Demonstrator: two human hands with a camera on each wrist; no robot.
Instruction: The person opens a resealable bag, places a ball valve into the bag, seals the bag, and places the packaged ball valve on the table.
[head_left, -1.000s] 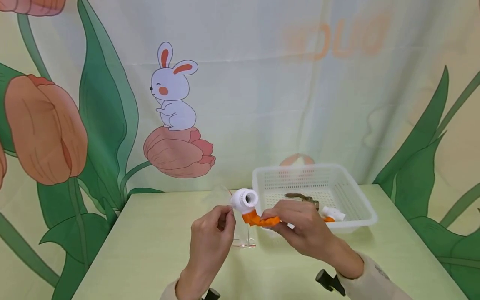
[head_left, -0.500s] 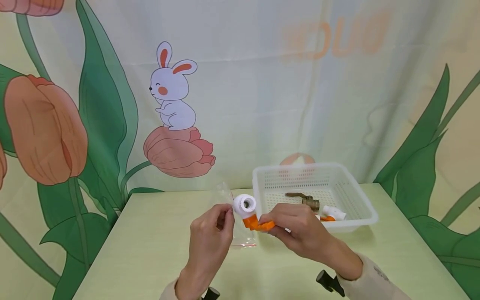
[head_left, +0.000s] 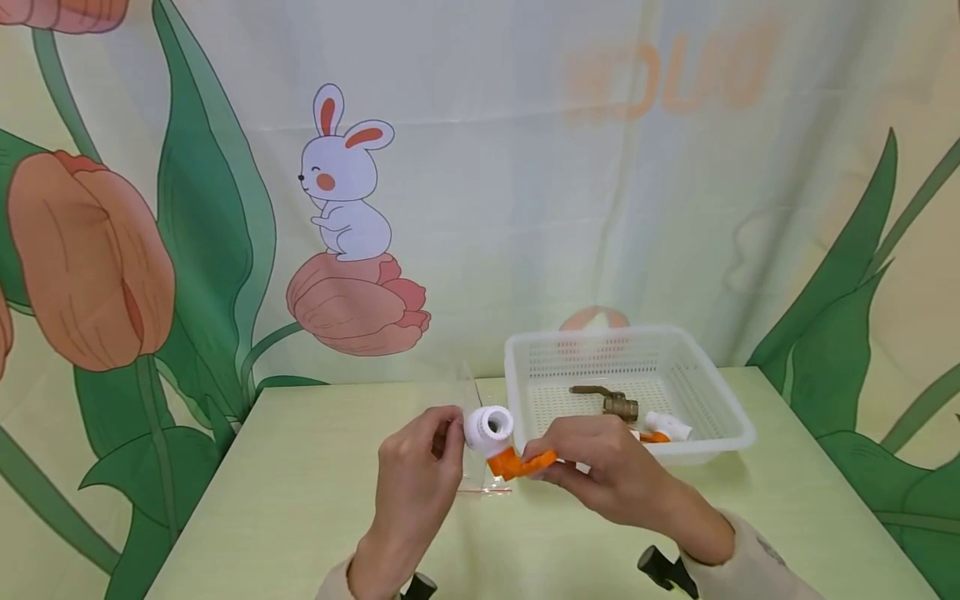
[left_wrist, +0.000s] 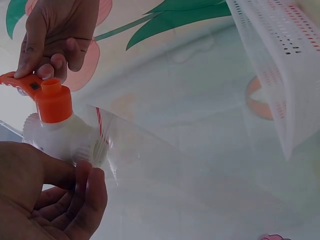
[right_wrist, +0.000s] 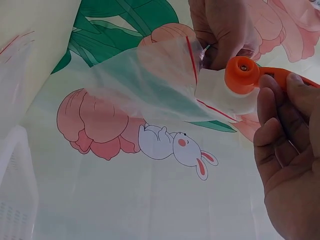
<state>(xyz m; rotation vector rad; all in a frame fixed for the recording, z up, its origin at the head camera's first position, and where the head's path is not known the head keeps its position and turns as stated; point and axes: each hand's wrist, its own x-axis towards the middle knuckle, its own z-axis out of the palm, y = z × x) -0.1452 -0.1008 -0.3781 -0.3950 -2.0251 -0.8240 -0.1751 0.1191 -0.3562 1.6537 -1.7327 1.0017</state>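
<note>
A white plastic ball valve (head_left: 483,429) with an orange lever handle (head_left: 517,463) is held above the table between both hands. My right hand (head_left: 611,467) pinches the lever between thumb and fingers. In the right wrist view, one end of the valve is inside the mouth of a clear zip bag (right_wrist: 145,77) with a red seal line. My left hand (head_left: 416,475) pinches the bag's edge beside the valve. The left wrist view shows the bag trailing away from the valve's ribbed end, and the left fingertips (left_wrist: 92,177) right at that end.
A white perforated basket (head_left: 738,421) stands at the back right. It holds a brass valve (head_left: 621,407) and a white valve (head_left: 669,426) with an orange handle. Another clear bag (right_wrist: 15,62) lies on the table near the basket. A printed curtain (head_left: 495,208) hangs behind the table.
The ball valve has moved down in the head view, and my right hand has shifted slightly down with it. The bag has swung to stand more upright behind my left fingertips.
</note>
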